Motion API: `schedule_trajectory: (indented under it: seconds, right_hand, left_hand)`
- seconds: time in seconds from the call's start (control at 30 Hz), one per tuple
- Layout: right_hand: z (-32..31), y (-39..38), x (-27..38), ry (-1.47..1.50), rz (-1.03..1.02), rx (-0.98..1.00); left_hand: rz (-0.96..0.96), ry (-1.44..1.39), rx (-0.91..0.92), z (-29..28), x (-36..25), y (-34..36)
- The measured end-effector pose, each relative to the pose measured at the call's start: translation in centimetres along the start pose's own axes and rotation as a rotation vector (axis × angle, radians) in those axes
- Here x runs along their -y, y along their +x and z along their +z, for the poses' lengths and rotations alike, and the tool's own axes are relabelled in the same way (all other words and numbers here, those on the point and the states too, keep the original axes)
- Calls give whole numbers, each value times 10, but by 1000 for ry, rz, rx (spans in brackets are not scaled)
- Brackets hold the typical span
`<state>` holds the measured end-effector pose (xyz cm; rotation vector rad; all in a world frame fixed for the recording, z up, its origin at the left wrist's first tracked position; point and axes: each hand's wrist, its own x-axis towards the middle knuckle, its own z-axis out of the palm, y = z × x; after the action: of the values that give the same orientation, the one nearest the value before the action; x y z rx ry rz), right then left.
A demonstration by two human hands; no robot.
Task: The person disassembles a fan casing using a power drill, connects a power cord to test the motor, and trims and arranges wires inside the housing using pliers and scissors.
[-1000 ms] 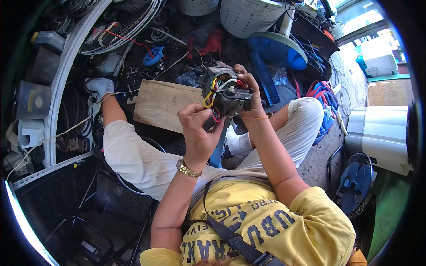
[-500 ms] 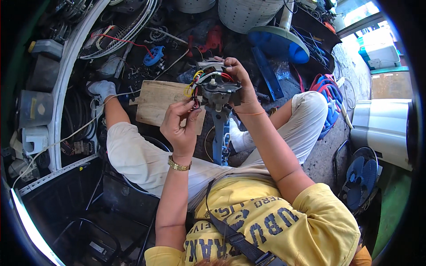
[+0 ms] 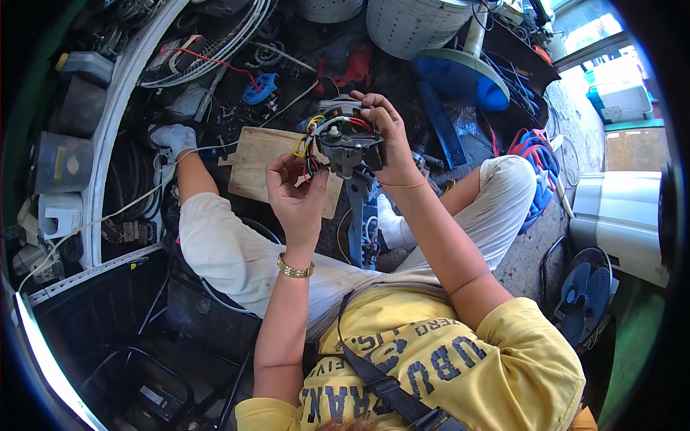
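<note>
A fan motor (image 3: 350, 152) with a dark gearbox and a small white knob sits at the top of a blue fan stand (image 3: 359, 223) between my legs. My right hand (image 3: 393, 140) grips the motor from its right side, fingers over the far edge. Yellow, red, white and black wires (image 3: 309, 144) loop out of the motor's left side. My left hand (image 3: 296, 188) is closed at their lower ends, thumb and fingertips pinching the dark and red wires. The exact wire ends are too small to make out.
A wooden board (image 3: 262, 161) lies beyond my left hand. Farther off are a red power drill (image 3: 353, 68), a blue round plastic part (image 3: 260, 87), a long blue strip (image 3: 440, 123) and a white perforated drum (image 3: 417, 25). A fan (image 3: 586, 287) stands at the right.
The view has shifted slightly, so the surroundings sit a little farther right. My left fingers have changed their hold on the wires and spread somewhat; my right hand keeps its grip on the motor.
</note>
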<state>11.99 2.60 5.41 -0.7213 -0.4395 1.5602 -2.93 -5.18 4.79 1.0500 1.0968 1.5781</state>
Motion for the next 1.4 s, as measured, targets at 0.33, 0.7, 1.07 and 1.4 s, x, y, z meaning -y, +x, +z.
schedule_trajectory:
  seconds: [0.33, 0.7, 1.07, 1.4]
  right_hand:
    - [1, -5, 0, 84, 29, 98]
    - [-11, -25, 18, 105, -1, 222]
    - [-33, -29, 30, 396, 83, 399]
    - [-55, -22, 20, 717, 227, 615]
  left_hand:
    - [-49, -32, -13, -3, -16, -2]
    - [47, 17, 102, 13, -44, -12]
    - [82, 135, 265, 46, -60, -42]
    - [173, 70, 430, 75, -40, -51]
